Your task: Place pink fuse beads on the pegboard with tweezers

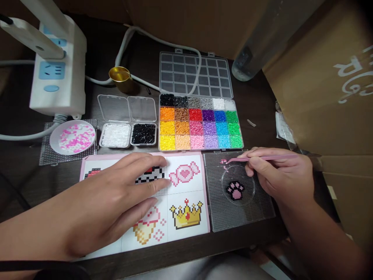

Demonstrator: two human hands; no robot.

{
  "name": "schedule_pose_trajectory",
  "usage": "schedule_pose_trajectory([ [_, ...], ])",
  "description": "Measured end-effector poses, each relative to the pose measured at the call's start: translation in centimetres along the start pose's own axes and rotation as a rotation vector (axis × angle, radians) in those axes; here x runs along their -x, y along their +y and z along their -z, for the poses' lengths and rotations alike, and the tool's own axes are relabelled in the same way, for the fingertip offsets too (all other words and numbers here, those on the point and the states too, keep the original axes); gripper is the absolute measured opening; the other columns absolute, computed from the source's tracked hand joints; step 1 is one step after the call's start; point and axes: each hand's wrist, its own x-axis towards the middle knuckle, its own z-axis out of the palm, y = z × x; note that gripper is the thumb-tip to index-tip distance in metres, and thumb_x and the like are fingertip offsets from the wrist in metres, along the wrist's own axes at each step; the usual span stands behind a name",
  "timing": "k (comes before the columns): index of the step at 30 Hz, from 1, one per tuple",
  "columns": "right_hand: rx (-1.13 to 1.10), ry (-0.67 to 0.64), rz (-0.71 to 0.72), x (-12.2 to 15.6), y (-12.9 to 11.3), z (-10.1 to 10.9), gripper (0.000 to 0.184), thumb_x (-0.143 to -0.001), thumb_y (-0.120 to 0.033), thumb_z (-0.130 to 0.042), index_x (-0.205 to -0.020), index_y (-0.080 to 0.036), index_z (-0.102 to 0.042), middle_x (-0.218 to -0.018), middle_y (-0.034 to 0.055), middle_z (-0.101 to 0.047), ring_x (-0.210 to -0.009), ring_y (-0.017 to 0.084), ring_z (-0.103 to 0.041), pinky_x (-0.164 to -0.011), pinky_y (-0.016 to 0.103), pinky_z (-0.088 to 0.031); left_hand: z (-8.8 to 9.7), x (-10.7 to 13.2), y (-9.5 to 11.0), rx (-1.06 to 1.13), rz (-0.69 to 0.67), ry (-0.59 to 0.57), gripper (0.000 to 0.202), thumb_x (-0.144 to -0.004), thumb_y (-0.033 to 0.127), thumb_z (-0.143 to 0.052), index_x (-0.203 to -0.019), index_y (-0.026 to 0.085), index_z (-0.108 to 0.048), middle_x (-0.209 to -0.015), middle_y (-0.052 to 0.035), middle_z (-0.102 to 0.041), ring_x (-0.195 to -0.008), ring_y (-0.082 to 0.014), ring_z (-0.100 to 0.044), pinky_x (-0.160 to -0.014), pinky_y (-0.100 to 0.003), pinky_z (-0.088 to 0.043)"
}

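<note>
Left hand (119, 198) splayed on the sheet (190, 193); right hand (274, 173) pinching tweezers (242, 159) (a light touch suits the pink beads (223, 161))

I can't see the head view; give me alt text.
Right hand holds pink tweezers at pink beads on a pegboard bearing a paw design; left hand lies over a pattern sheet. Beyond sits an open bead box.

A dark wood-grain tabletop (256, 107) spreads under dim, soft light, its rear left in deep shadow. Plain brown cardboard (163, 23) stands upright behind the tabletop, and a cardboard panel (309, 105) with white markings (349, 72) rises along the tabletop's right side.
</note>
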Motion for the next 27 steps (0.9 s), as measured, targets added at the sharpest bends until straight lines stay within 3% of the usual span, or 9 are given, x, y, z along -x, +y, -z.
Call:
schedule_pose_trajectory([
  [5, 0.017, 0.01, 0.001, 0.06, 0.05, 0.0, 0.037, -0.097, -0.014, -0.079, -0.062, -0.028, -0.079, -0.074, -0.0013, -0.084, -0.081, 0.02, -0.088, -0.081, 0.028, -0.07, 0.05, 0.02, 0.04, -0.003, 0.008, -0.004, 0.041, -0.118, 0.026, -0.047, -0.143, 0.04, -0.077, -0.162, 0.0007, -0.064, -0.148, -0.0256, -0.063, -0.119, -0.033, -0.057],
  [9, 0.016, 0.024, 0.011, 0.22, 0.41, 0.04, 0.032, -0.097, -0.015, -0.081, -0.068, -0.028, -0.083, -0.07, -0.0015, -0.082, -0.079, 0.021, -0.087, -0.078, 0.03, -0.07, 0.04, 0.01, 0.03, -0.007, 0.0, -0.001, 0.042, -0.117, 0.023, -0.047, -0.143, 0.04, -0.076, -0.161, 0.0003, -0.064, -0.148, -0.0244, -0.063, -0.119, -0.033, -0.057],
  [16, -0.005, 0.016, 0.011, 0.39, 0.45, 0.03, 0.037, -0.098, -0.014, -0.08, -0.063, -0.027, -0.077, -0.082, 0.0019, -0.088, -0.083, 0.024, -0.088, -0.078, 0.036, -0.073, 0.05, -0.04, -0.05, 0.026, 0.027, -0.025, 0.041, -0.116, 0.03, -0.048, -0.143, 0.041, -0.077, -0.161, -0.002, -0.066, -0.146, -0.0304, -0.066, -0.112, -0.038, -0.064],
  [27, -0.044, 0.004, -0.008, 0.32, 0.05, -0.29, 0.028, -0.096, -0.011, -0.082, -0.074, -0.029, -0.085, -0.088, 0.0008, -0.09, -0.079, 0.022, -0.087, -0.075, 0.032, -0.073, 0.1, -0.09, 0.14, 0.019, 0.039, -0.022, 0.041, -0.117, 0.029, -0.047, -0.143, 0.042, -0.076, -0.161, 0.0003, -0.066, -0.146, -0.0284, -0.066, -0.115, -0.036, -0.062],
])
